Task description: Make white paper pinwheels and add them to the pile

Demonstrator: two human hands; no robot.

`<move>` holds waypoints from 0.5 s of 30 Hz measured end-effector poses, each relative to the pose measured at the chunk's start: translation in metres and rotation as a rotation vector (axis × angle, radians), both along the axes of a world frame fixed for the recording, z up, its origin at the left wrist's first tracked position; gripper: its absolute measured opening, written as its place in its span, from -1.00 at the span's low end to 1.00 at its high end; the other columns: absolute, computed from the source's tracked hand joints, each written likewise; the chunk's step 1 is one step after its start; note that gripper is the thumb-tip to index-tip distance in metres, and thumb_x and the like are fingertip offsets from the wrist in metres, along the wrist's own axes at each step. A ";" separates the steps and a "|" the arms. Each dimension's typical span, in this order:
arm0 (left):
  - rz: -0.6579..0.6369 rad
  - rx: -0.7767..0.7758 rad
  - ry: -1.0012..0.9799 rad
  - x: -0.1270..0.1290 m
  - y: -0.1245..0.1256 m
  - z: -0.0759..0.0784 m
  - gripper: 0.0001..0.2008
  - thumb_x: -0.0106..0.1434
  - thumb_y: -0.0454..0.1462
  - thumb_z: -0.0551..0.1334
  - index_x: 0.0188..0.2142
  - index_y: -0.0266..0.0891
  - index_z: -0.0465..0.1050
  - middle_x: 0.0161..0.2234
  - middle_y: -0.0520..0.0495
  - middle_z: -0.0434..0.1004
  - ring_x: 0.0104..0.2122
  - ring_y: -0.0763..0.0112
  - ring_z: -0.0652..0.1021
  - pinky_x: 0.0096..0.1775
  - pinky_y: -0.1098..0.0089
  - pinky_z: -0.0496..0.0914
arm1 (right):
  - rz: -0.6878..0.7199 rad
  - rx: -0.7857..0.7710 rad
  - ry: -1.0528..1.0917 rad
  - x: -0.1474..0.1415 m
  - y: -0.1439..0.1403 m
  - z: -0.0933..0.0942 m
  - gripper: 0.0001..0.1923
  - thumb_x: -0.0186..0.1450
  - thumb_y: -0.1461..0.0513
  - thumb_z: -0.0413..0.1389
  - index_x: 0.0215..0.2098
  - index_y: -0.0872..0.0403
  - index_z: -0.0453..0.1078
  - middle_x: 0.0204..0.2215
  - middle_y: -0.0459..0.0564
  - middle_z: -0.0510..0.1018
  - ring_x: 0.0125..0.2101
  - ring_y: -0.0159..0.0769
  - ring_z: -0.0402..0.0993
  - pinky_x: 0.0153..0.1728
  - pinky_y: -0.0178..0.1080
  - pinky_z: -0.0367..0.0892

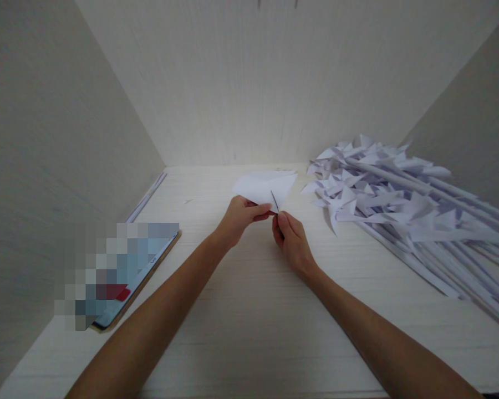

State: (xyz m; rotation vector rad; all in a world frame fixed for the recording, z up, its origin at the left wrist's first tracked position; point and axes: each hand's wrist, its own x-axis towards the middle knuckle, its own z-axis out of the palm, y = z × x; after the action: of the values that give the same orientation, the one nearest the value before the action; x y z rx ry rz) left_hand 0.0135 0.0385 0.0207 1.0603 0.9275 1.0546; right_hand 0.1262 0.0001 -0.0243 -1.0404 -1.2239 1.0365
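Note:
Near the middle of the white table, my left hand [246, 215] pinches the near edge of a white sheet of paper [260, 185]. My right hand [290, 235] is closed around the handles of a pair of scissors [275, 201]. Their thin dark blade lies over the right part of the sheet, pointing away from me. Most of the handle is hidden by my fingers. Both hands are close together, with the fingertips almost meeting at the paper's near edge.
On the right lies a pile of white paper pinwheels [353, 194] on long rolled paper sticks [436, 255]. A phone [149, 271], partly blurred out, leans against the left wall. Behind it a thin white paper roll [147, 197] lies along that wall. Pale walls surround the table [249, 332].

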 end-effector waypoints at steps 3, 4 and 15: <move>-0.008 -0.004 0.044 0.001 0.000 -0.001 -0.84 -0.20 -0.31 0.37 -0.62 -0.38 0.46 -0.59 -0.04 0.49 -0.54 0.51 0.48 -0.28 0.36 0.39 | -0.015 -0.019 0.030 -0.001 0.000 0.003 -0.61 0.21 -0.03 -0.08 -0.62 0.05 0.11 -0.72 -0.22 0.11 -0.68 -0.48 -0.01 -0.67 -0.36 -0.08; -0.011 -0.005 0.056 0.001 -0.001 -0.002 -0.84 -0.20 -0.31 0.37 -0.62 -0.39 0.46 -0.60 -0.04 0.48 -0.54 0.51 0.48 -0.28 0.36 0.39 | -0.019 -0.024 0.037 -0.001 -0.001 0.003 -0.61 0.20 -0.03 -0.08 -0.62 0.05 0.10 -0.72 -0.22 0.10 -0.69 -0.49 -0.02 -0.67 -0.36 -0.08; 0.002 -0.020 0.037 0.004 -0.001 -0.006 -0.83 -0.24 -0.30 0.38 -0.62 -0.35 0.47 -0.59 -0.02 0.49 -0.53 0.51 0.47 -0.27 0.36 0.39 | -0.055 -0.008 -0.026 0.001 0.002 -0.002 -0.60 0.22 -0.03 -0.08 -0.64 0.04 0.10 -0.70 -0.19 0.13 -0.66 -0.47 0.01 -0.66 -0.35 -0.05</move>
State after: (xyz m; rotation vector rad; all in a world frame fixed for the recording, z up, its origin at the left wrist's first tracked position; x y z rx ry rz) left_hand 0.0171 0.0373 0.0152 1.0653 0.9668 1.0281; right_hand 0.1274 0.0020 -0.0263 -1.0912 -1.2068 0.9893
